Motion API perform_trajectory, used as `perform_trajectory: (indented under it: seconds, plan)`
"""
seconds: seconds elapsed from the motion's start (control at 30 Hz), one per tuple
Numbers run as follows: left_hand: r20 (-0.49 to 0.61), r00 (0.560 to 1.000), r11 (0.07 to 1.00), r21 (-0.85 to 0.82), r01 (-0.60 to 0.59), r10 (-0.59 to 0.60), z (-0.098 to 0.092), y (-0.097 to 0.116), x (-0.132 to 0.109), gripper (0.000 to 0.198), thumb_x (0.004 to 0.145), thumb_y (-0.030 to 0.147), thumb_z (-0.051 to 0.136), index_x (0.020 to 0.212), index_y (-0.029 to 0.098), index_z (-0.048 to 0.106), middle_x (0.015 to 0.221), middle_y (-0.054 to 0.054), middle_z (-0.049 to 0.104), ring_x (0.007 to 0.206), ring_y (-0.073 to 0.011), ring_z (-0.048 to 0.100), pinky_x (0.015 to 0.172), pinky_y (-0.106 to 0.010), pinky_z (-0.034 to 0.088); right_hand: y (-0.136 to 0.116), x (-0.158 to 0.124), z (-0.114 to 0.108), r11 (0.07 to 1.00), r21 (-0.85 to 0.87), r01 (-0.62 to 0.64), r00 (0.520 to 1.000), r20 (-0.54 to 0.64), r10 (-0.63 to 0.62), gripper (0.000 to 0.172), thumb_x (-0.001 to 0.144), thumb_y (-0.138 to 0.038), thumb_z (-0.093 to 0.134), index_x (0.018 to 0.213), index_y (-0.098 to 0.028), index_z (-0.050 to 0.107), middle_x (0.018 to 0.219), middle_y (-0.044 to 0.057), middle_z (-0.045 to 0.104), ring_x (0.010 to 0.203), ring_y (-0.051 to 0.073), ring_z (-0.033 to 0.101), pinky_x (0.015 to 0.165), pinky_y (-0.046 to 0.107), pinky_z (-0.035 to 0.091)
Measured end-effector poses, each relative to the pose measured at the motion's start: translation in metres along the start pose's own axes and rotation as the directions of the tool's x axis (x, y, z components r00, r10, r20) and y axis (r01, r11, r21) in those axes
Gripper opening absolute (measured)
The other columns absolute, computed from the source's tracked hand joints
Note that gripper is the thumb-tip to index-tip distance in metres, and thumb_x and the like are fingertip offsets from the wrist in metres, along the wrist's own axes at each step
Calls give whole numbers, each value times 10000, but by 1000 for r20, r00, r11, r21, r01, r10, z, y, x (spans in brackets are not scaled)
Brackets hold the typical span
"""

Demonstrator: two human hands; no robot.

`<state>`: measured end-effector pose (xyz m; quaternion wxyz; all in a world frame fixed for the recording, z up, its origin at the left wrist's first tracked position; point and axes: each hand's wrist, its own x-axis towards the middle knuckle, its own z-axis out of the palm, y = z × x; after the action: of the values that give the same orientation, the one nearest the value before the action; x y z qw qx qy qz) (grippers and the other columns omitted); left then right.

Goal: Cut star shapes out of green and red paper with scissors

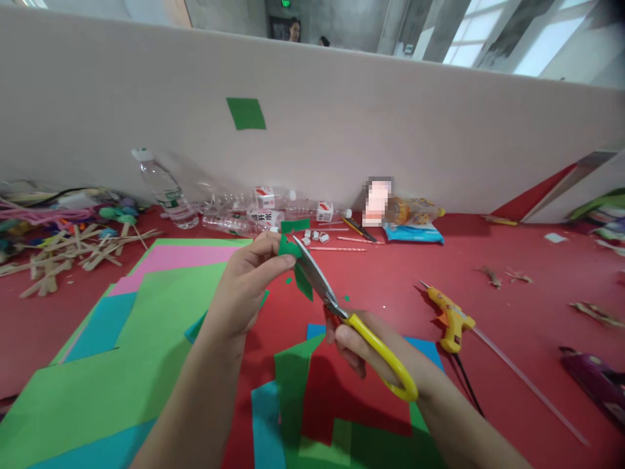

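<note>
Between thumb and fingers, my left hand (256,270) pinches a small piece of dark green paper (303,281), with strips sticking out above and below. My right hand (359,342) grips yellow-handled scissors (381,348), fingers in the handle loops. The silver blades (315,270) point up and left, their tips against the green paper beside my left thumb. Whether the blades are fully closed I cannot tell. Tiny green scraps (346,298) lie on the red table (390,277) around the hands.
Coloured paper sheets (170,312) cover the left side; more sheets (356,391) lie below my right hand. A yellow glue gun (452,319) with a glue stick is at right. Plastic bottles (168,189) and wooden sticks (46,273) sit near the white partition (312,124).
</note>
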<state>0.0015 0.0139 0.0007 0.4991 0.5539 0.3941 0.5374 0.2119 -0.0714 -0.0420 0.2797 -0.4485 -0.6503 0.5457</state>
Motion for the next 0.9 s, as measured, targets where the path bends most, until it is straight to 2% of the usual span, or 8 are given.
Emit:
perform_trajectory:
  seconds: [0.13,0.3,0.4,0.53,0.67,0.8,0.9]
  plan:
    - [79,997,996,86,-29,22,-8,4,-1,143,715,215,759,585,232,703,725,-15,593,772,-198,529,771,-333,447,-6,-2,-2,999,-40,19,1000,6,-19,633,980,-815,407,714,-241,429,580,-35,484,538,137,462,531,296,336]
    - [144,988,974,209,-87,58,-12,7,-1,153,771,218,731,620,239,732,750,-10,589,808,-195,511,810,-330,421,-9,-3,-2,998,-36,-43,999,-35,42,645,902,-865,506,764,-236,467,582,-47,485,516,128,401,503,295,279]
    - [156,987,966,244,-82,45,-14,6,0,144,788,225,733,646,237,748,753,-4,585,807,-187,492,805,-324,403,-9,-3,-1,999,-17,-48,998,-46,48,653,893,-873,507,755,-238,452,574,-48,468,501,121,388,476,284,253]
    - [135,991,988,155,-22,1,-12,0,-1,92,800,228,743,709,226,758,764,5,613,796,-169,510,778,-304,404,-7,1,5,999,37,-10,997,-77,13,653,910,-874,467,736,-246,413,561,-56,431,482,113,370,451,269,253]
    - [70,998,1000,-9,3,-2,1,-6,-5,70,806,239,760,740,218,748,728,21,611,711,-136,496,686,-270,396,-3,5,16,994,105,8,993,-120,5,638,922,-866,438,767,-248,421,531,-76,402,451,111,364,448,263,296]
    - [-31,999,987,-158,23,-28,16,-5,-9,84,780,201,752,704,213,716,671,37,597,665,-115,493,653,-240,406,1,7,18,996,70,57,987,-156,-45,626,942,-847,427,763,-247,416,540,-70,416,479,124,398,480,274,307]
    - [-65,998,988,-155,-1,-10,19,-1,-9,73,759,173,734,705,218,714,677,43,616,669,-110,514,652,-227,425,4,5,10,997,-6,73,989,-130,-73,617,963,-821,426,772,-235,451,574,-60,433,507,126,392,500,279,306]
